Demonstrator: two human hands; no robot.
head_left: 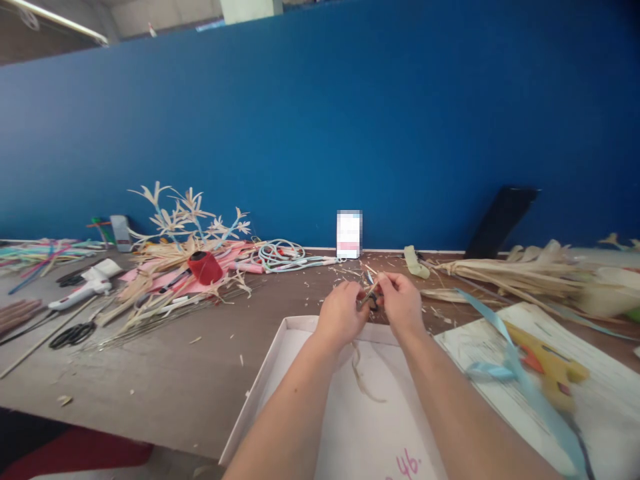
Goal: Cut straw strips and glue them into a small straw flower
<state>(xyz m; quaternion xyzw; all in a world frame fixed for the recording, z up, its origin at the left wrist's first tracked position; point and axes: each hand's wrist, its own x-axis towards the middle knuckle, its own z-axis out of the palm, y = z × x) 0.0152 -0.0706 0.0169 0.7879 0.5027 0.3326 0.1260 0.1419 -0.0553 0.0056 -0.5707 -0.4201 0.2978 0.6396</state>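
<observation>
My left hand (344, 312) and my right hand (401, 301) are close together above the far edge of a shallow white box (367, 427). Both are closed, fingers pinched on a thin pale strip (369, 293) that slants between them. Its exact kind is too small to make out. Below my left hand, a curled dry fibre strand (361, 377) hangs or lies over the box; I cannot tell which. Something small and dark just behind the fingers is partly hidden.
Leftward lie a red spool (205, 267), white glue gun (86, 285), black-handled scissors (73, 335) and pale fibre flowers (187, 212). A phone (349, 235) stands by the blue partition (320, 133). On the right are dried husks (520, 270), blue ribbon (537, 400) and a yellow glue gun (550, 367).
</observation>
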